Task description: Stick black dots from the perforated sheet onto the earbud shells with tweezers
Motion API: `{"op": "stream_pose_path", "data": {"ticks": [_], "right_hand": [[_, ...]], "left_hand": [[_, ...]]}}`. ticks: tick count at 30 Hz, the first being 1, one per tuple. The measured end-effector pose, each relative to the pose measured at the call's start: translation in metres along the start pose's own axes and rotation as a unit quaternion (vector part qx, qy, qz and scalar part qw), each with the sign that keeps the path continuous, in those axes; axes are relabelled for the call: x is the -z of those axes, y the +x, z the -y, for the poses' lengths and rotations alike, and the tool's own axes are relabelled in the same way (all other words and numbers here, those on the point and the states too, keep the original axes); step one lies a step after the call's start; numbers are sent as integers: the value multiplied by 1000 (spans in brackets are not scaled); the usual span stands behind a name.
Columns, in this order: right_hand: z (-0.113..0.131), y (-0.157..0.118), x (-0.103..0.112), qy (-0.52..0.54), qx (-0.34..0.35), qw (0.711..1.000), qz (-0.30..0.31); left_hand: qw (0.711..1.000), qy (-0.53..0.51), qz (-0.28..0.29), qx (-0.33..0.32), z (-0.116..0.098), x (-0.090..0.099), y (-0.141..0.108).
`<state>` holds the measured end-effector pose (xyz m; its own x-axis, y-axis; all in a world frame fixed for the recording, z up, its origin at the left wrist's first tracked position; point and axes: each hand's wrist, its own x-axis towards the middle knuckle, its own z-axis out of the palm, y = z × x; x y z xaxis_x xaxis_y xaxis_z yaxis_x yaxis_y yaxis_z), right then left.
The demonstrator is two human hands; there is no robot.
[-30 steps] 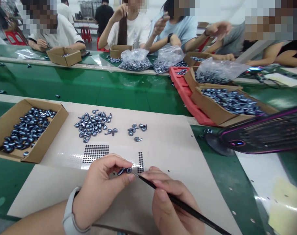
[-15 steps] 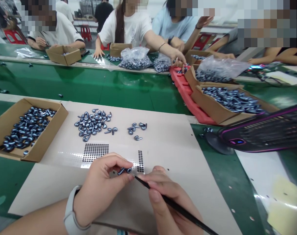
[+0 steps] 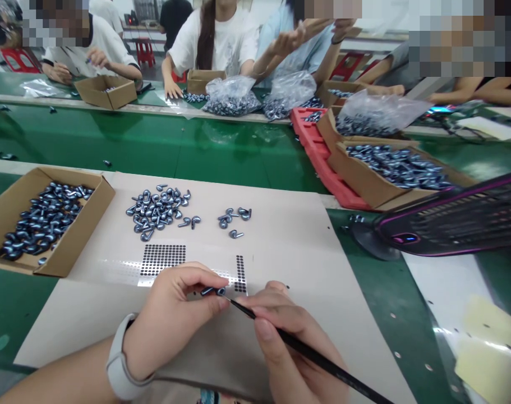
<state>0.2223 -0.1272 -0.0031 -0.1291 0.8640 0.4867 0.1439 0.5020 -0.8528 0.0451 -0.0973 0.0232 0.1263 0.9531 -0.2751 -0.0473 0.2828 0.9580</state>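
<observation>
Counter (image 3: 19, 314): was green, under a pale sheet (image 3: 314, 247).
Left hand (image 3: 171, 314): pinched one earbud (image 3: 220, 292) with thumb and finger.
Right hand (image 3: 299, 342): pinched a thin black tool (image 3: 318, 356), tip beside the earbud.

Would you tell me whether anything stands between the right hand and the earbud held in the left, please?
Nothing visible blocks the way: the black tool in the right hand reaches toward the earbud. Its tip is close to the thumb of the left hand; whether it touches anything is too small to tell.
</observation>
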Motion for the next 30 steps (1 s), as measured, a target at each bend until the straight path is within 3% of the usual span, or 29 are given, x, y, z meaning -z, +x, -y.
{"op": "stream_pose_path", "data": {"ticks": [9,21,30], "right_hand": [[-3,-2,1,5,5,1000,-23],[-2,-3,1,-39,21,999,-20],[-6,-5,-2,-7,29,999,-37]], "left_hand": [[991,-85,48,95,-1,0,2],[989,-108,47,89,-1,-1,2],[984,-136,59,102,-2,0,2]]}}
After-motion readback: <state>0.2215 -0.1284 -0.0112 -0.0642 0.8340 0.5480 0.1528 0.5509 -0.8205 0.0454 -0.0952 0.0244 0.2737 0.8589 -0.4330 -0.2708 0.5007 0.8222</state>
